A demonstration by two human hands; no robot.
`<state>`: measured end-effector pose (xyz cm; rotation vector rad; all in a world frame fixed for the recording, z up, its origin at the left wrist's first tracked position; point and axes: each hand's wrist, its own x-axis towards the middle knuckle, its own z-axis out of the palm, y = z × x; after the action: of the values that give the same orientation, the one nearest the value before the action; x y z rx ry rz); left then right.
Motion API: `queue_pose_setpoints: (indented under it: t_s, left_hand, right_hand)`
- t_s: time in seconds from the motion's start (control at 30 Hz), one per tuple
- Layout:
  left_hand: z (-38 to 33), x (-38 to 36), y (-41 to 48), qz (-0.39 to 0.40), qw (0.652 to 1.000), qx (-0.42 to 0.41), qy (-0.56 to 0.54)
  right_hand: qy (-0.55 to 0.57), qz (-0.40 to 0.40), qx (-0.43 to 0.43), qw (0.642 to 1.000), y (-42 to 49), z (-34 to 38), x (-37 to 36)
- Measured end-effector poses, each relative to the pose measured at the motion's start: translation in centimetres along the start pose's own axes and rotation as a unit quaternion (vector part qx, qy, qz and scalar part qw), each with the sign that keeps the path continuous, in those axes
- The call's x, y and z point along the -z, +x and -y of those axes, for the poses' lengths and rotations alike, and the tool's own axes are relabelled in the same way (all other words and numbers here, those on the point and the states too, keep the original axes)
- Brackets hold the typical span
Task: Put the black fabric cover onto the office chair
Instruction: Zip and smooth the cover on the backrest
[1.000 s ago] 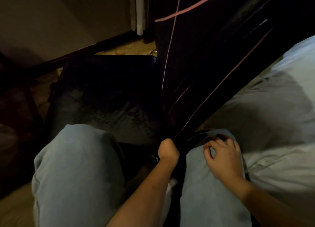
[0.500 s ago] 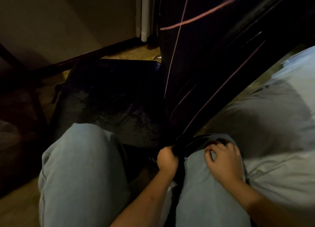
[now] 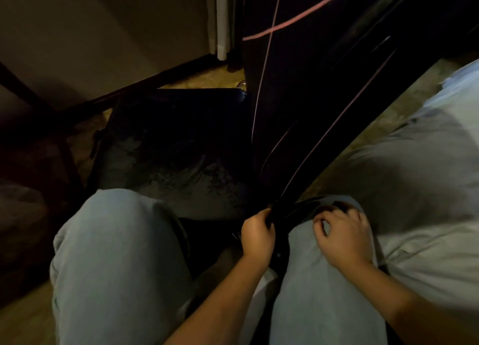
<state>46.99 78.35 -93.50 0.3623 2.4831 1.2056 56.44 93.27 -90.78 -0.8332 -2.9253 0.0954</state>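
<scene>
two hands sit close but apart at the gathered lower end of the black fabric cover (image 3: 311, 98). the left hand (image 3: 258, 237) is a fist clamped round the cover's bunched hem. the right hand (image 3: 342, 237), just beside it on a pale denim knee (image 3: 324, 292), curls its fingers at a dark band of hem; whether it pinches is too dark to tell. beyond the hands the cover rises taut and smooth, crossed by thin pink seam lines. ahead-left of the left hand lies the office chair (image 3: 176, 150) seat, squarish, worn and flaky. rumpled pale cloth (image 3: 414, 176) lies right of the right hand.
</scene>
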Motion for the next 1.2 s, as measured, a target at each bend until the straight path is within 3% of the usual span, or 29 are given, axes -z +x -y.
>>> queue_pose_setpoints:
  t_s: [0.23, 0.57, 1.03, 1.2]
  left_hand:
    - [0.6, -0.8, 0.6, 0.047, 0.998, 0.043, 0.022]
    - [-1.2, 1.0, 0.0, 0.008, 0.998, 0.042, -0.039]
    - [-8.2, 5.6, -2.9, -0.117, 0.981, -0.11, -0.109]
    - [-11.1, 7.3, -3.2, -0.135, 0.974, -0.137, -0.118]
  right_hand:
    - [-0.007, -0.009, 0.003, 1.0, 0.0, 0.1, 0.3]
    - [0.014, -0.015, 0.004, 1.0, -0.2, -0.3, 0.2]
    - [0.017, 0.035, -0.011, 0.999, -0.3, -0.1, 0.8]
    - [0.014, 0.092, -0.01, 0.996, -0.1, -0.2, 1.3]
